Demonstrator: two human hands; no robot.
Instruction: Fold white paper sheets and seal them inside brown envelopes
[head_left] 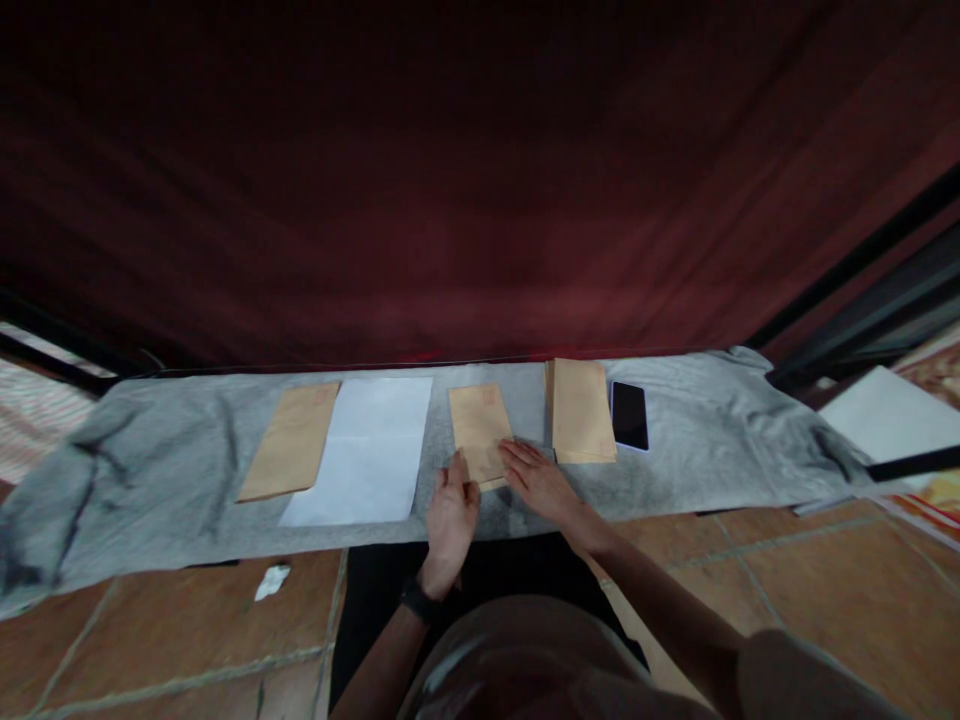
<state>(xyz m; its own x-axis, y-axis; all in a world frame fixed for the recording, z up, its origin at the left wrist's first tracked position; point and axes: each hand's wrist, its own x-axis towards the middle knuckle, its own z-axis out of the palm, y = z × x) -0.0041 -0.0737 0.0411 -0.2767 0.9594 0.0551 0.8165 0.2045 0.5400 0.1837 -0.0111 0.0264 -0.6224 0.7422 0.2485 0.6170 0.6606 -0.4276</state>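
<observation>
A small brown envelope (478,428) lies on the grey cloth (150,470) in front of me. My left hand (450,515) rests at its near left corner, fingers stretched out and touching its edge. My right hand (536,480) lies flat at its near right corner, fingers spread. Neither hand holds anything. To the right lies a stack of brown envelopes (581,410) with a black phone (629,415) beside it. To the left lie a white sheet (371,450) and a longer brown envelope (292,440).
A dark red curtain (450,180) hangs behind the cloth-covered surface. Below is a brown tiled floor (750,570) with a crumpled white scrap (271,580). White paper (889,415) and a dark frame (862,270) stand at the right.
</observation>
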